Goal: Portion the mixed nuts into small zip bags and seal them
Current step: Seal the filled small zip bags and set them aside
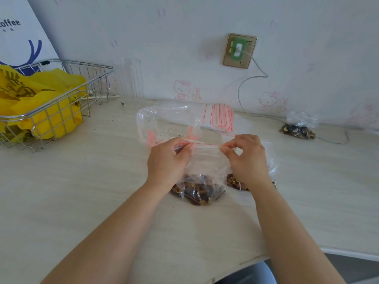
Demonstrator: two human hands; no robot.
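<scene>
A small clear zip bag (207,160) with a red zip line stands on the table, its bottom filled with brown mixed nuts (199,191). My left hand (166,160) pinches the left end of its zip strip. My right hand (248,158) pinches the right end. The strip is stretched level between them. Another bag with nuts (235,182) lies partly hidden behind my right wrist. A filled bag (298,128) rests at the far right. A stack of unused red-striped zip bags (220,117) lies by the wall. A large clear plastic bag (162,119) lies behind my hands.
A wire basket (61,103) holding yellow plastic bags stands at the left. A clear plastic container (131,83) stands against the wall. A grey cable (254,78) runs from the wall socket (240,51) down along the table. Crumbs dot the tabletop (82,191).
</scene>
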